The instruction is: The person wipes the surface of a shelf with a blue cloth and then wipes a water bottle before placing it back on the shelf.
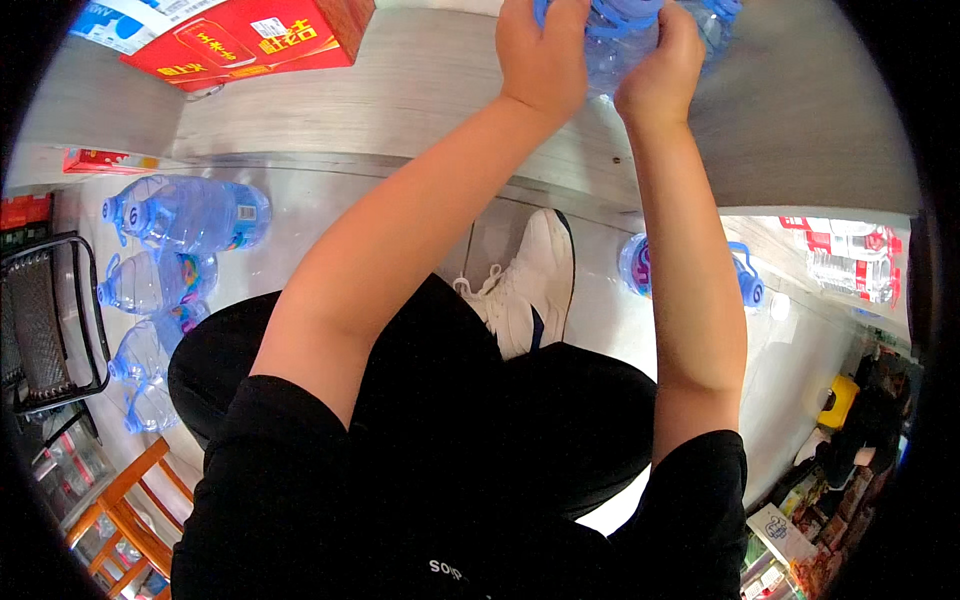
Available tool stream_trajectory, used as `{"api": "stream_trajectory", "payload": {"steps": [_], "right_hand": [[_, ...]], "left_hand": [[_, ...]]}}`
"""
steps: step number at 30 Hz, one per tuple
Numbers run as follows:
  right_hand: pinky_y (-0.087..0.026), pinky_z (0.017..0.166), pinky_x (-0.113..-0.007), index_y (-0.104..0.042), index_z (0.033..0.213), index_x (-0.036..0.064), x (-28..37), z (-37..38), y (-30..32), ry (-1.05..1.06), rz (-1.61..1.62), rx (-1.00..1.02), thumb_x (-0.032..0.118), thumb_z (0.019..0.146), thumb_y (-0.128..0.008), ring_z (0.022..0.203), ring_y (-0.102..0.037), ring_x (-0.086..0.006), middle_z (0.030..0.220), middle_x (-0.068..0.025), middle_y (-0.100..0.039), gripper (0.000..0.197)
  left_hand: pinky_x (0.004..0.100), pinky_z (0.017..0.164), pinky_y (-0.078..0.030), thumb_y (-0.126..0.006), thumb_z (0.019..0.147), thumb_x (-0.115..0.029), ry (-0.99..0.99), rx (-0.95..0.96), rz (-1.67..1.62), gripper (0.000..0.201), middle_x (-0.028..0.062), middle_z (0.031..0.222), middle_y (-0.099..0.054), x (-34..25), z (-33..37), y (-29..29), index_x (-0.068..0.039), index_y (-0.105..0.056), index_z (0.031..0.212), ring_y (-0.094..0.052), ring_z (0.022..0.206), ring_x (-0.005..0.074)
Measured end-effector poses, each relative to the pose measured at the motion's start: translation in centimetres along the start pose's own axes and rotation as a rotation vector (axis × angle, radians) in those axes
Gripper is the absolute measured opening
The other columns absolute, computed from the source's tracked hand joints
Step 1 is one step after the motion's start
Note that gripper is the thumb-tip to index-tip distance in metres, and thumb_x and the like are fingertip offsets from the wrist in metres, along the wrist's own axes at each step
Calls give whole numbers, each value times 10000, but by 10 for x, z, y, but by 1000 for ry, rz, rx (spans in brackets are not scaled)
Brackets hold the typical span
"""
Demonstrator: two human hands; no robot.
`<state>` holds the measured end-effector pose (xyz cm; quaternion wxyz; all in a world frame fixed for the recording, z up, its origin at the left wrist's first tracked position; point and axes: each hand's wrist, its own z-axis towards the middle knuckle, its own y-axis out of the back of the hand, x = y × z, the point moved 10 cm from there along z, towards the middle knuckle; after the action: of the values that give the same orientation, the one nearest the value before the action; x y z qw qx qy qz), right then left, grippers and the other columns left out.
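Note:
At the top edge, my left hand point(545, 60) and my right hand point(665, 75) are closed round the two sides of a large, clear blue plastic water bottle point(607, 65). Its blue top part is cut off by the picture's edge. The bottle is at a pale wood-grain shelf point(400, 115); whether it rests on the board I cannot tell. More blue bottle plastic point(718, 28) shows just right of my right hand. Both arms reach forward over my bent knees.
A red carton point(265, 45) sits on the shelf to the left. Several big water bottles point(195, 215) lie on the floor at left; another bottle point(634, 265) is behind my right forearm. Red-labelled bottles point(850, 262) stand right. A wooden chair point(125, 515) and black chair point(45, 330) are left.

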<state>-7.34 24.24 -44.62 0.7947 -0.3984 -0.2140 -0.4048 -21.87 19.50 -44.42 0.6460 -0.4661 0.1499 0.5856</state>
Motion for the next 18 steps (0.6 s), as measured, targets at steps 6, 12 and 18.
{"api": "stream_trajectory", "payload": {"steps": [6, 12, 18], "right_hand": [[-452, 692, -273, -648, 841, -8, 49, -35, -35, -246, -204, -364, 230, 912, -443, 748, -578, -145, 823, -69, -639, 322], [-440, 902, -339, -585, 1061, -67, 114, -65, -16, -70, -559, -320, 164, 903, -483, 1008, -587, -248, 1023, -152, -645, 298], [-422, 912, -324, -586, 1054, -64, 182, -119, 7, -151, -544, -462, 227, 923, -449, 959, -573, -207, 1021, -136, -626, 347]], "left_hand": [[303, 848, -429, -427, 927, -190, 136, -22, 80, 304, 108, 1006, -595, -49, -29, -14, 36, -566, 1074, -548, 949, 176], [321, 901, -398, -507, 864, -309, 176, 217, 19, 429, 126, 1052, -576, -81, -70, -51, 3, -517, 1159, -531, 996, 214], [379, 933, -391, -684, 689, -271, 160, 480, 30, 578, 169, 1078, -570, -122, -124, -96, -4, -517, 1173, -534, 1040, 287]]}}
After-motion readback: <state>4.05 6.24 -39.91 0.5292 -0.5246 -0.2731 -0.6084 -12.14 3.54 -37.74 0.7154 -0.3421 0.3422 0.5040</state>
